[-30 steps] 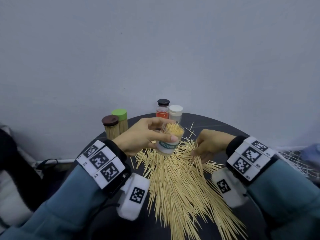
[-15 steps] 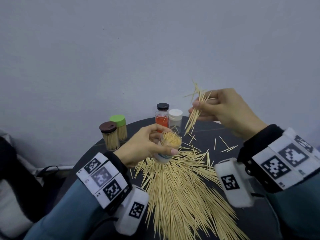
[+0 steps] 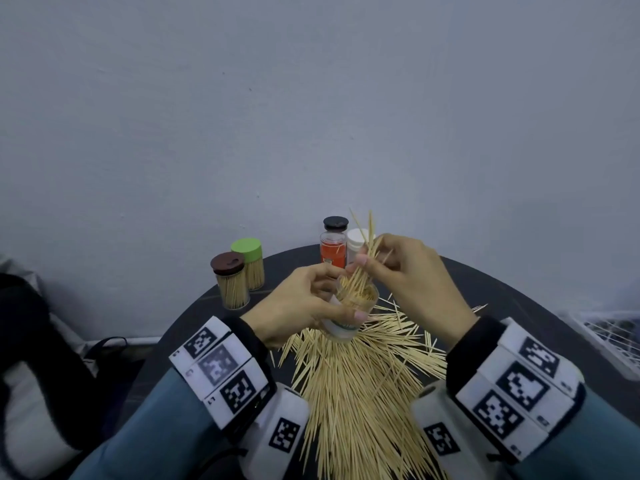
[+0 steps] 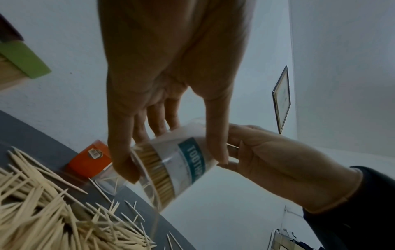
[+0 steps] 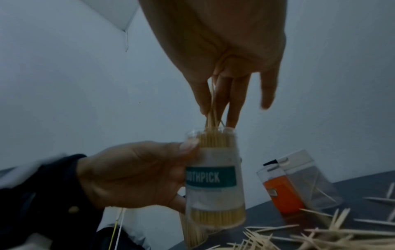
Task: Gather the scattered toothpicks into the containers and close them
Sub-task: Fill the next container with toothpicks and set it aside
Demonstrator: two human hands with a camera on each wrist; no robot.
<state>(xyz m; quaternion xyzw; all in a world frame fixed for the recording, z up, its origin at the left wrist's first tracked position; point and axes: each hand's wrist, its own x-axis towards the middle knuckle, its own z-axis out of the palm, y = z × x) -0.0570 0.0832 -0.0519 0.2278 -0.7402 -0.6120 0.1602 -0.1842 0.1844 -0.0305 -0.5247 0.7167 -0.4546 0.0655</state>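
The left hand (image 3: 294, 303) grips an open jar (image 3: 349, 317) above the pile (image 3: 356, 393), mouth up, tilted slightly right. The right hand (image 3: 408, 275) pinches a bunch (image 3: 363, 268) of toothpicks, near upright, lower tips seemingly inside the mouth.

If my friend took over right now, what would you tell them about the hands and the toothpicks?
Left hand grips the open TOOTHPICK jar, lifted and nearly full.
Right hand pinches a toothpick bunch, its tips going into the jar's mouth.
Done: the brown-lidded jar and green-lidded jar stand filled and closed.
Left: the big toothpick pile on the table, the nearly empty orange-label jar and white-capped jar, and closing the held jar.
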